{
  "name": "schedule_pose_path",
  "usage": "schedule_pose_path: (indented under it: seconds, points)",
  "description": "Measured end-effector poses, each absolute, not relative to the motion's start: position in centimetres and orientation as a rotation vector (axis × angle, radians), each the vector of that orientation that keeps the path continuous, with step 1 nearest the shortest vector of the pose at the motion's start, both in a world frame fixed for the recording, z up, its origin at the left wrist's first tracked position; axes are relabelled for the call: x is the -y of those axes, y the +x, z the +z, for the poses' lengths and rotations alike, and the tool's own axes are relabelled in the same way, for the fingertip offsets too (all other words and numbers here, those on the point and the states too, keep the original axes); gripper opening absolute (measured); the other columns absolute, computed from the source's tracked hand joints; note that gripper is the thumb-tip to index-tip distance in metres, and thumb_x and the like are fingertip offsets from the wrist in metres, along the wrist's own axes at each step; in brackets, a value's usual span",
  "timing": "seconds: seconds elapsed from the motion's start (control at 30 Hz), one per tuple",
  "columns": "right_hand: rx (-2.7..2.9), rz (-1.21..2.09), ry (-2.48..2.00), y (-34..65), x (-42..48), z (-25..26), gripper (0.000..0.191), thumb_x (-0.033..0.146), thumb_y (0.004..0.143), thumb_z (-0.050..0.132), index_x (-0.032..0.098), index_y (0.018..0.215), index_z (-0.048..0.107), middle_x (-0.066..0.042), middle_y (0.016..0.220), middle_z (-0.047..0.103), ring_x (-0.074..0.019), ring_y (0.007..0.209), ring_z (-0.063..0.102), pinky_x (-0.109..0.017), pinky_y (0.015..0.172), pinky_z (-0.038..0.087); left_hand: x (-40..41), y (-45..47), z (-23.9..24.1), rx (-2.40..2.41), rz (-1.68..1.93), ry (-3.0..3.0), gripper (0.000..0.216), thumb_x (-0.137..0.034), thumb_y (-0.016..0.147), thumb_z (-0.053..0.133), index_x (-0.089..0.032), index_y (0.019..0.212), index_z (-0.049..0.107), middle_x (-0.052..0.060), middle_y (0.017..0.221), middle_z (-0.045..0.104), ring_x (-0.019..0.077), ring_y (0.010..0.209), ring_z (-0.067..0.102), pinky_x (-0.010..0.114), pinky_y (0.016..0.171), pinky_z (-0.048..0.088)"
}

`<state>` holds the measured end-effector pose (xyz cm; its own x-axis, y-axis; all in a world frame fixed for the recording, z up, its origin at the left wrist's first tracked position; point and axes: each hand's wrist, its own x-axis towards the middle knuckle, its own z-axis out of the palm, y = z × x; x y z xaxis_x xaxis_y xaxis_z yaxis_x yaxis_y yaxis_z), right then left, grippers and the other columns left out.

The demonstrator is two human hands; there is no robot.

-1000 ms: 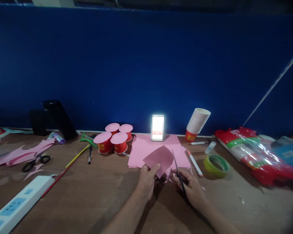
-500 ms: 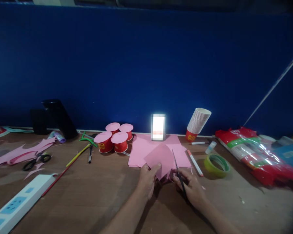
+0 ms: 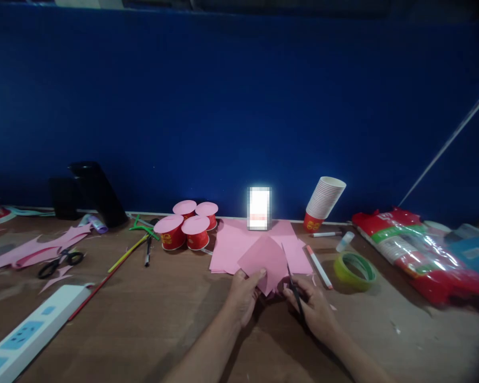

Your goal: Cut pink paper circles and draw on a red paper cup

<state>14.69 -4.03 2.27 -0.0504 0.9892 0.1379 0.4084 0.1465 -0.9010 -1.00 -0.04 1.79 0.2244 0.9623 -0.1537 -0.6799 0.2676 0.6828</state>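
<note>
My left hand [image 3: 244, 295] is closed on the lower left edge of a pink sheet of paper [image 3: 266, 260], thumb on top. The sheet is held up at a slant, one corner pointing down toward me. In my right hand [image 3: 312, 304] is a pair of black-handled scissors [image 3: 293, 284], blades pointing up and away along the sheet's right edge. Whether the blades are touching the paper I cannot tell. Behind the held sheet lies a stack of pink paper [image 3: 231, 242]. Small pink scraps lie close to my hands, partly hidden.
Several red cups with pink discs [image 3: 195, 234] stand left of the stack. A phone [image 3: 259, 208] stands behind it. To the right are a marker [image 3: 319, 267], tape roll [image 3: 355, 271], stacked paper cups [image 3: 324, 202] and a red bag [image 3: 419, 255]. A power strip [image 3: 35, 330] lies front left.
The held pink sheet has shifted slightly to the right, nearer the scissors, with my left hand. My right hand and the scissors have barely moved.
</note>
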Motion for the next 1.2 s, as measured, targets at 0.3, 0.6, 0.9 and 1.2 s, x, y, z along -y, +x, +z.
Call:
schedule_pose_path:
  seconds: [0.3,0.6,0.9,1.2]
  points:
    - [1.582,0.909,-1.369,14.69,4.09,2.16,0.032,0.045,0.083,0.055,0.016,0.095,0.062,0.000,0.067,0.058,-0.0141,0.057,0.050,-0.023,0.051,0.041,-0.08,-0.91,1.63,-0.637,1.230,0.540,0.044,-0.025,0.063,0.077,-0.013,0.103,0.063,0.008,0.088,0.072,0.0207,0.079,0.067,0.034,0.077,0.052]
    - [1.575,0.916,-1.374,14.63,4.12,2.42,0.028,0.045,0.082,0.056,0.017,0.086,0.061,0.001,0.064,0.055,-0.0131,0.055,0.048,-0.022,0.050,0.040,-0.14,-0.86,1.47,-0.636,1.233,0.533,0.045,-0.025,0.062,0.078,-0.013,0.103,0.063,0.008,0.090,0.072,0.0211,0.081,0.067,0.034,0.079,0.052]
    - [1.604,0.878,-1.382,14.86,3.99,1.91,0.033,0.045,0.083,0.055,0.017,0.098,0.064,-0.002,0.072,0.063,-0.0172,0.064,0.057,-0.025,0.055,0.046,-0.22,-0.87,1.57,-0.631,1.232,0.547,0.044,-0.026,0.063,0.077,-0.014,0.103,0.063,0.006,0.085,0.072,0.0209,0.080,0.067,0.033,0.077,0.052]
    - [1.619,0.834,-1.413,14.77,4.09,2.14,0.027,0.042,0.084,0.055,0.018,0.092,0.064,-0.003,0.072,0.064,-0.0183,0.065,0.058,-0.024,0.053,0.045,-0.25,-0.97,1.40,-0.623,1.225,0.544,0.042,-0.025,0.065,0.076,-0.013,0.103,0.063,0.008,0.087,0.072,0.0208,0.079,0.067,0.034,0.076,0.052]
